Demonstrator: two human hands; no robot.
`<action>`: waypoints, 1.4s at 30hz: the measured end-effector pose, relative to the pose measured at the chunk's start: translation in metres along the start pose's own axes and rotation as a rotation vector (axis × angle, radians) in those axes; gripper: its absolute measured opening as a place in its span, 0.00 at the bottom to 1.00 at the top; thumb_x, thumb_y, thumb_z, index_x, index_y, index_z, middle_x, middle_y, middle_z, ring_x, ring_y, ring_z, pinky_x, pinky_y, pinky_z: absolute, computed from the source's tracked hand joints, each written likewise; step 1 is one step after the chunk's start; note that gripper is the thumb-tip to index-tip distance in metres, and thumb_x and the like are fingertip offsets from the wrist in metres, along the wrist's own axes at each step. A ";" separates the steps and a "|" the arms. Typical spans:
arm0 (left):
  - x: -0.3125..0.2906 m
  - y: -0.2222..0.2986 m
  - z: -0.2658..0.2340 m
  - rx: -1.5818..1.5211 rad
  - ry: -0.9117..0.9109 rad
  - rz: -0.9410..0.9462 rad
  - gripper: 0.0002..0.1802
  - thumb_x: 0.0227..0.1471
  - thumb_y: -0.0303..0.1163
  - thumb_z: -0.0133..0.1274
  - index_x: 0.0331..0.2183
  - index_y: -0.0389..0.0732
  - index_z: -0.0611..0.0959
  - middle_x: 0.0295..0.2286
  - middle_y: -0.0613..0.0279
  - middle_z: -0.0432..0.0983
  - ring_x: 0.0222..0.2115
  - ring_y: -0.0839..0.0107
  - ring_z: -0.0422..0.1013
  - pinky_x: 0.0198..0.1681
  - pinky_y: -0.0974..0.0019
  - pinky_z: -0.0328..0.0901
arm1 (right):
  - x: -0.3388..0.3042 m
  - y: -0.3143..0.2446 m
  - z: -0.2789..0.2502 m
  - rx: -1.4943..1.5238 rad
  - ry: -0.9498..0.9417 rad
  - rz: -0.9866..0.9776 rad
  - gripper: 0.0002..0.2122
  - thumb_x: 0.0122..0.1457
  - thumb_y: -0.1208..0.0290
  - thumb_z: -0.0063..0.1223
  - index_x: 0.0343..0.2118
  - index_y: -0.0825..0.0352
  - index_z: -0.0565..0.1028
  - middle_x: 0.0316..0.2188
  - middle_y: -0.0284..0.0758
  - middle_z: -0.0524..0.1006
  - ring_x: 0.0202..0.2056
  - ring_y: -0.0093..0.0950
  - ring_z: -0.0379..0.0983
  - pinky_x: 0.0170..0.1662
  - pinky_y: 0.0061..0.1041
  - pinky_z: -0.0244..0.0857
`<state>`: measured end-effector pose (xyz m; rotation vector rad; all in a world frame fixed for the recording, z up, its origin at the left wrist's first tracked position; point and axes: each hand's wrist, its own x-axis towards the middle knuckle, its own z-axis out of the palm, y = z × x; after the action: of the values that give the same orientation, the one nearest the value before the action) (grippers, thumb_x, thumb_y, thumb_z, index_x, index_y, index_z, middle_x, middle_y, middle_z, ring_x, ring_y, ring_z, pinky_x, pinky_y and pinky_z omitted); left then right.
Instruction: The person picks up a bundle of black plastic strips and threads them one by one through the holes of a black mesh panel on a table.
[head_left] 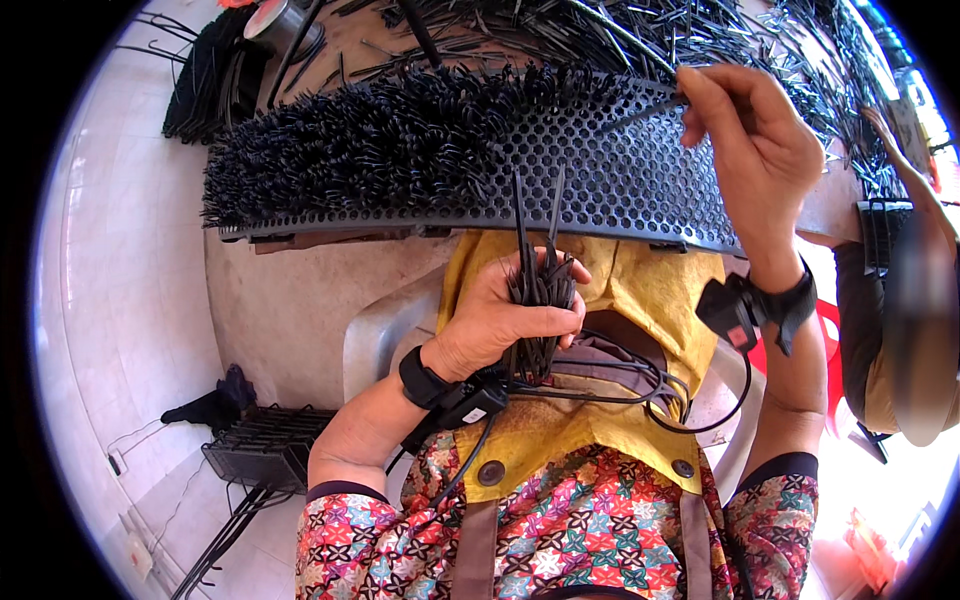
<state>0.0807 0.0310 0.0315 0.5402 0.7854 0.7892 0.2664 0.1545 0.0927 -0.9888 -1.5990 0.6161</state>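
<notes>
A long, curved black perforated panel (pixel 610 170) lies across in front of me. Its left part is densely filled with upright black strips (pixel 350 150), while round holes show bare on the right. My left hand (pixel 500 310) is closed around a bundle of thin black strips (pixel 543 290) just below the panel's near edge; two strips stick up higher than the others. Above the panel's right end, my right hand (pixel 750 125) pinches the end of one thin dark strip (pixel 645 115), which slants down left over the bare holes.
Loose black strips (pixel 690 35) are heaped on the table beyond the panel. A metal can (pixel 283 27) stands at the far left. A black wire rack (pixel 270 450) is at lower left. Another person (pixel 900 300) is at the right. A cable (pixel 600 393) crosses my yellow apron (pixel 580 445).
</notes>
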 end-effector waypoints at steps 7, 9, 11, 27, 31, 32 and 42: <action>-0.002 0.002 0.000 -0.002 -0.021 -0.013 0.19 0.42 0.20 0.57 0.40 0.35 0.73 0.25 0.62 0.73 0.22 0.76 0.70 0.27 0.74 0.65 | 0.014 0.023 0.020 -0.303 0.002 -0.423 0.04 0.48 0.77 0.60 0.25 0.67 0.75 0.18 0.33 0.73 0.17 0.22 0.69 0.21 0.17 0.61; -0.001 0.002 -0.001 0.005 -0.028 -0.011 0.19 0.42 0.20 0.58 0.40 0.34 0.73 0.24 0.63 0.73 0.22 0.76 0.70 0.27 0.74 0.65 | 0.016 0.026 0.021 -0.364 -0.033 -0.493 0.03 0.50 0.78 0.58 0.29 0.69 0.76 0.21 0.30 0.75 0.19 0.14 0.70 0.22 0.11 0.61; -0.001 0.001 -0.002 0.004 -0.035 -0.004 0.19 0.42 0.20 0.58 0.40 0.35 0.73 0.24 0.63 0.73 0.22 0.76 0.70 0.27 0.74 0.65 | 0.023 0.020 0.022 -0.388 -0.067 -0.582 0.04 0.49 0.77 0.59 0.29 0.69 0.76 0.22 0.32 0.75 0.20 0.19 0.71 0.23 0.15 0.63; 0.000 0.000 -0.003 0.032 -0.118 -0.023 0.20 0.41 0.21 0.59 0.39 0.36 0.74 0.23 0.64 0.74 0.22 0.77 0.70 0.27 0.75 0.64 | 0.021 0.037 0.040 -0.671 -0.447 -0.690 0.06 0.52 0.70 0.51 0.24 0.66 0.71 0.20 0.37 0.71 0.26 0.38 0.72 0.28 0.30 0.67; -0.003 0.001 -0.002 0.032 -0.114 -0.042 0.20 0.41 0.22 0.58 0.39 0.36 0.73 0.23 0.63 0.73 0.22 0.77 0.70 0.27 0.75 0.64 | 0.006 0.025 0.036 -0.410 -0.287 -0.477 0.09 0.51 0.69 0.56 0.25 0.69 0.72 0.18 0.40 0.72 0.21 0.39 0.71 0.24 0.31 0.66; -0.003 0.003 0.000 0.048 -0.093 -0.054 0.20 0.41 0.22 0.58 0.39 0.35 0.72 0.23 0.62 0.73 0.22 0.76 0.70 0.27 0.74 0.64 | 0.000 0.014 0.033 -0.319 -0.258 -0.244 0.13 0.50 0.66 0.59 0.29 0.71 0.73 0.17 0.43 0.73 0.18 0.36 0.72 0.21 0.29 0.65; 0.000 -0.007 0.001 0.208 -0.071 -0.044 0.21 0.42 0.24 0.58 0.41 0.35 0.72 0.25 0.66 0.72 0.24 0.79 0.69 0.28 0.75 0.64 | -0.043 -0.023 0.015 0.259 -0.536 0.641 0.08 0.48 0.77 0.58 0.29 0.75 0.73 0.15 0.33 0.73 0.16 0.15 0.68 0.16 0.15 0.61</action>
<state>0.0846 0.0266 0.0277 0.7300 0.8161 0.6476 0.2478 0.1076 0.0846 -1.2023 -1.5759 1.5959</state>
